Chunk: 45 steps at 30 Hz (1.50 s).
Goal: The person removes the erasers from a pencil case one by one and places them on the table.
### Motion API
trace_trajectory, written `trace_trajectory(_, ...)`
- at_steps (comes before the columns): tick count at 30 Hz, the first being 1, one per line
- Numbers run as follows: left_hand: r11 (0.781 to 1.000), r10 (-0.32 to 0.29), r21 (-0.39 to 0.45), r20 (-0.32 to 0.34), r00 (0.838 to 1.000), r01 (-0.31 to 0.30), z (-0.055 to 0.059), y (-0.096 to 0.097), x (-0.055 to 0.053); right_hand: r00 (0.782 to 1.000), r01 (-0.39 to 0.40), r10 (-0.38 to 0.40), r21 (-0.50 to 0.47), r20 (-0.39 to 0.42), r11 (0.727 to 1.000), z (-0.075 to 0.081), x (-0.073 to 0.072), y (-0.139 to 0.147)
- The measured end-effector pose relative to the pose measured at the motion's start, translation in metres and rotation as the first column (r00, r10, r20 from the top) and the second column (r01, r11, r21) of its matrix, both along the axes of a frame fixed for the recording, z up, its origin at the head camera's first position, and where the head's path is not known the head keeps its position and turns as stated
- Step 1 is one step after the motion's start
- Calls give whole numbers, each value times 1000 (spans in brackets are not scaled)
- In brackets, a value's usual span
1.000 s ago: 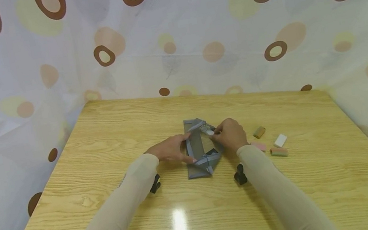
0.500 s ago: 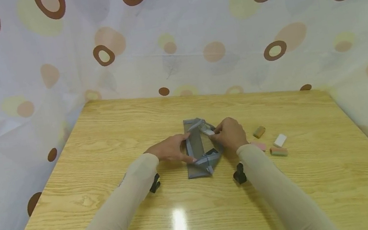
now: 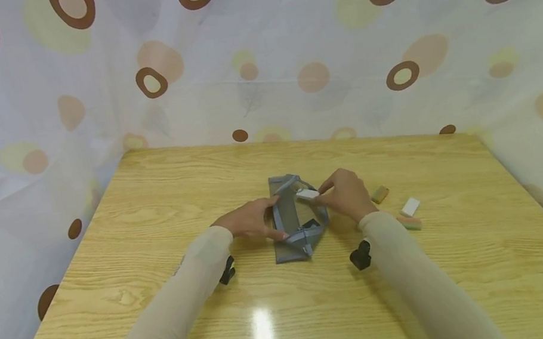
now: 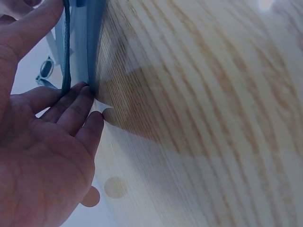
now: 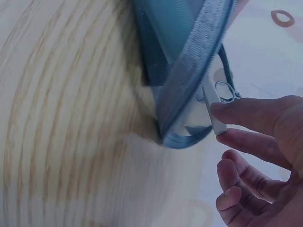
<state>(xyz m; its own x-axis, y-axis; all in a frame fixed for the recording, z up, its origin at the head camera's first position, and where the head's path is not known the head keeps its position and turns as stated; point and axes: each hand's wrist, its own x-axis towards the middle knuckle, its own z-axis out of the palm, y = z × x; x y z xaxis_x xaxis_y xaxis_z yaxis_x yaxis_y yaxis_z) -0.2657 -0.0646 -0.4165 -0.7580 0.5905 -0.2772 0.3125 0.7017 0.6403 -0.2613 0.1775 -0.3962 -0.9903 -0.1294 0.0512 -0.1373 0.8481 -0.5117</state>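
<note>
A grey zip pouch (image 3: 287, 214) with mesh lies on the table, its zipped mouth spread apart. My left hand (image 3: 250, 220) grips its left side; in the left wrist view the fingers (image 4: 78, 106) curl at the zip edge of the pouch (image 4: 81, 45). My right hand (image 3: 346, 196) pinches a small white eraser-like block (image 3: 307, 194) over the mouth. Thumb and index finger hold one end of this white block (image 5: 214, 116) in the right wrist view, and its other end is close to the pouch's zip band (image 5: 191, 71). The pouch's inside is mostly hidden.
Right of the right hand lie a brownish block (image 3: 380, 194), another white block (image 3: 410, 207) and a striped block (image 3: 410, 222) partly behind the sleeve. The wooden table (image 3: 214, 337) ends at a patterned curtain (image 3: 216, 100).
My right hand has shifted slightly right and lifted, and more of the white block shows above the pouch mouth. The right wrist now covers the pink block. My left hand keeps its hold.
</note>
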Motion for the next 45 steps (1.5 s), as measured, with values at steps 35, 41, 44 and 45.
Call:
trace_trajectory(35, 1000, -19, -5, 15, 1000, 19, 2, 1, -1, 999, -35, 34, -89, -17, 995, 39, 69, 110)
trace_trajectory(41, 1000, -16, -9, 13, 1000, 16, 2, 2, 1, 999, -8, 12, -98, 44, 995, 30, 83, 130)
trace_trajectory(44, 1000, -16, -7, 16, 1000, 16, 2, 2, 1, 999, 3, 1, -79, 54, 997, 25, 89, 138)
trace_trajectory(45, 1000, -15, -6, 15, 1000, 15, 3, 2, 1, 998, 9, -5, -75, 59, 997, 23, 91, 140)
